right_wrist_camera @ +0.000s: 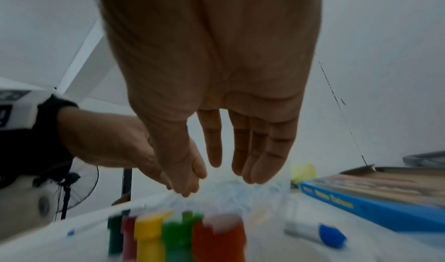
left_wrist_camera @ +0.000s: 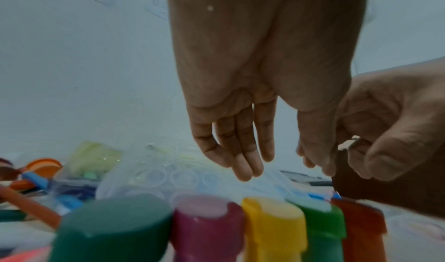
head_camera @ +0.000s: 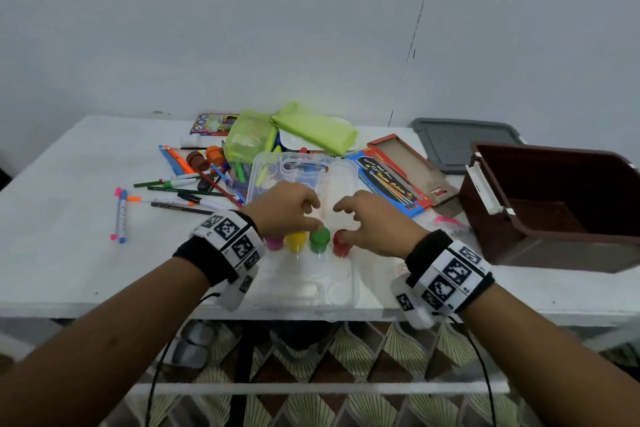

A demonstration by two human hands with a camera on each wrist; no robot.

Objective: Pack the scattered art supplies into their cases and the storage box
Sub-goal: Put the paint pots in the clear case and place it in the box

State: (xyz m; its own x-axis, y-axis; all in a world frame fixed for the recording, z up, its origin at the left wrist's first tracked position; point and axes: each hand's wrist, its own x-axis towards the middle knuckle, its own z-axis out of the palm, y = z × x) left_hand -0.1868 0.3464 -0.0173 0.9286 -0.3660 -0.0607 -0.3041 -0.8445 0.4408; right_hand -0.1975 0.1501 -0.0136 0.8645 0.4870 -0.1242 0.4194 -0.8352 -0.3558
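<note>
your left hand (head_camera: 284, 208) and right hand (head_camera: 374, 222) hover side by side with fingers loose and straight, holding nothing. in the head view each thumb looks close to a cap; i cannot tell if they touch.

the row of small round paint pots with coloured caps (head_camera: 304, 241) stands upright directly under your fingers, in the near half of the clear plastic hinged case (head_camera: 346, 291). its long axis runs left to right. the case's open lid (head_camera: 341, 170) lies just beyond your fingertips, about equally near both hands.

counted: five pots in the row (dark green, magenta, yellow, green, red). two loose pots, a brown one (head_camera: 196, 160) and an orange one (head_camera: 213, 153), lie far left on the white tabletop (head_camera: 69, 253), nearer your left hand. one brown plastic storage box (head_camera: 554, 246) sits to the right.
</note>
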